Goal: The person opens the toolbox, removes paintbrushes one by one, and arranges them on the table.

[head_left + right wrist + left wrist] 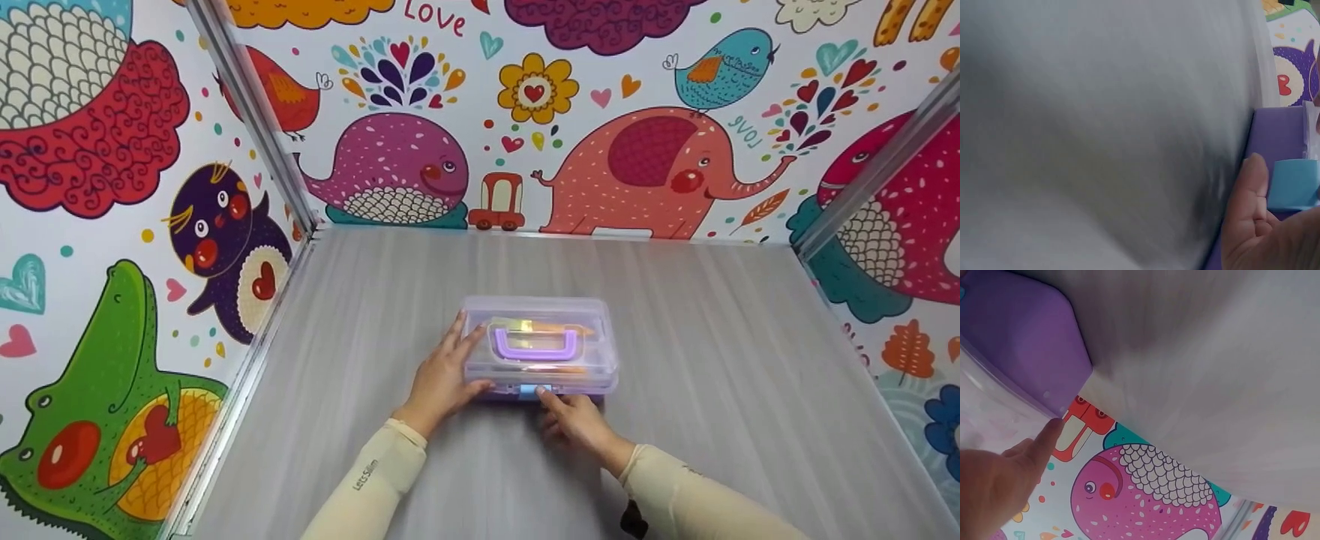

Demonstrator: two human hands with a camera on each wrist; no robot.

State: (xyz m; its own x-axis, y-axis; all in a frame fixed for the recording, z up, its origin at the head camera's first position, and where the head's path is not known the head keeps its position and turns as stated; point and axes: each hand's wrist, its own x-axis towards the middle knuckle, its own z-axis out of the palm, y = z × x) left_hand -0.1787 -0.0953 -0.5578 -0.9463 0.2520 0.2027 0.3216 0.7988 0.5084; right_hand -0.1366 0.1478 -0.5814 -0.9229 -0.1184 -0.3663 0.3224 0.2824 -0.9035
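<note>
A plastic case (596,360) with a see-through lid and purple base (1027,332) lies flat, its lid down. On top is a light purple handle (536,354); orange and yellow items show through the lid, their kind unclear. My left hand (442,375) rests against the case's left side, fingers extended along the lid's edge and thumb at the front corner. At the front, my right hand (581,424) has its thumb on the blue latch (529,392) with the other fingers curled below. The right wrist view shows a fingertip beside this latch (1294,183), against the purple base.
The case stands on a grey wood-grain table (360,300). Printed panels enclose it at the left, back (585,82) and right, joined by metal corner posts (255,112). Both forearms wear cream sleeves (375,480).
</note>
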